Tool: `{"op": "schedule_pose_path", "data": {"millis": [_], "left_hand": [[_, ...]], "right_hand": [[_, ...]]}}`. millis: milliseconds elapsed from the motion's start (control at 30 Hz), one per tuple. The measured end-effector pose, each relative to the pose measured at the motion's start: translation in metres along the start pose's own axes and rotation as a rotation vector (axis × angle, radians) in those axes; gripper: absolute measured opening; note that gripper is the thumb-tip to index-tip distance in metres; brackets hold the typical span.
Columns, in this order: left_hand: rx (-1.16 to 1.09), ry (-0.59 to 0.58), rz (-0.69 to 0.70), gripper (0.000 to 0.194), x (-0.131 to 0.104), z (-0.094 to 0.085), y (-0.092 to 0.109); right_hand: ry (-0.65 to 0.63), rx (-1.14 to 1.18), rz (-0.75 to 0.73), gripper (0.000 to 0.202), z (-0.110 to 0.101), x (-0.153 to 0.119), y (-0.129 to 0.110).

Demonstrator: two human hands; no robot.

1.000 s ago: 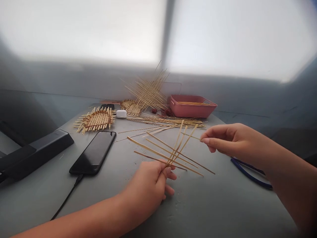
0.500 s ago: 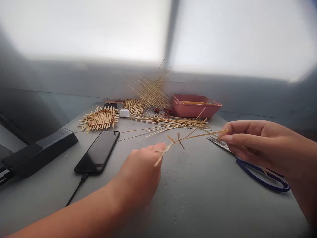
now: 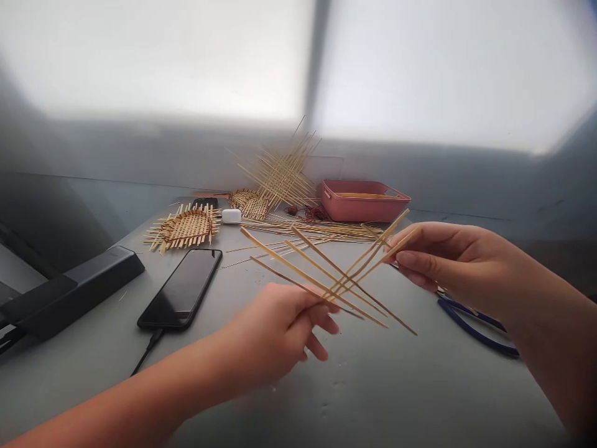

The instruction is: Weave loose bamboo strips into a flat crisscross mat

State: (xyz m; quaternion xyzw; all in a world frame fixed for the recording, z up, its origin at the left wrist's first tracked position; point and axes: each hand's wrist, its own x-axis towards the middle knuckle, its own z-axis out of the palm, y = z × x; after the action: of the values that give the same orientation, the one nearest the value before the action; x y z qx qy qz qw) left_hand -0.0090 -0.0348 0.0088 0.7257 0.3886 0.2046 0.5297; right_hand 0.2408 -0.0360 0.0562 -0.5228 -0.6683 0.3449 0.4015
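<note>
Several thin pale strips, which look like bamboo, cross one another in a small open weave (image 3: 346, 285) held above the table. My left hand (image 3: 284, 326) pinches the weave at its near left edge between thumb and fingers, the other fingers curled beneath. On the right, my right hand (image 3: 448, 258) grips the ends of the strips that point up and right, thumb against forefinger. Below that hand lies a pair of scissors with blue handles (image 3: 476, 328), its blades mostly hidden by the hand.
A black phone (image 3: 181, 289) on a cable and a dark bar-shaped device (image 3: 74, 289) lie left. Behind are woven pieces (image 3: 186, 227), a white case (image 3: 232, 216), loose strips (image 3: 321, 229), a larger weave (image 3: 284, 171) and a pink basket (image 3: 364, 211).
The weave has turned from nearly edge-on to showing its crossed strips flat. My left hand has rolled so its fingers show, and my right hand has shifted slightly left.
</note>
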Motion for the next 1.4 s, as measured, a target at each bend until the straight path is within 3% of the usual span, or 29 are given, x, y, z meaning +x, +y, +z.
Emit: {"op": "schedule_pose_path", "data": {"millis": [100,200,433,600,867,1400], "left_hand": [[-0.305,-0.184,-0.141,0.025,-0.002,0.002,0.004],[-0.401,-0.234,-0.182,0.024,-0.002,0.003,0.002],[-0.491,-0.224,-0.183,0.021,0.003,0.011,-0.004],[-0.579,-0.199,-0.203,0.020,0.005,0.014,-0.003],[-0.647,-0.161,-0.219,0.018,0.008,0.014,-0.007],[-0.648,-0.219,-0.309,0.020,0.015,0.021,-0.018]], "right_hand": [[-0.004,-0.014,0.044,0.028,0.001,0.000,-0.005],[-0.027,0.007,0.085,0.031,0.002,0.000,-0.006],[-0.036,0.079,0.085,0.037,0.012,0.002,0.001],[-0.048,0.120,0.124,0.055,0.017,0.002,0.004],[-0.176,-0.112,0.161,0.034,0.000,0.005,0.004],[-0.261,0.025,0.184,0.024,0.024,0.009,0.021]]}}
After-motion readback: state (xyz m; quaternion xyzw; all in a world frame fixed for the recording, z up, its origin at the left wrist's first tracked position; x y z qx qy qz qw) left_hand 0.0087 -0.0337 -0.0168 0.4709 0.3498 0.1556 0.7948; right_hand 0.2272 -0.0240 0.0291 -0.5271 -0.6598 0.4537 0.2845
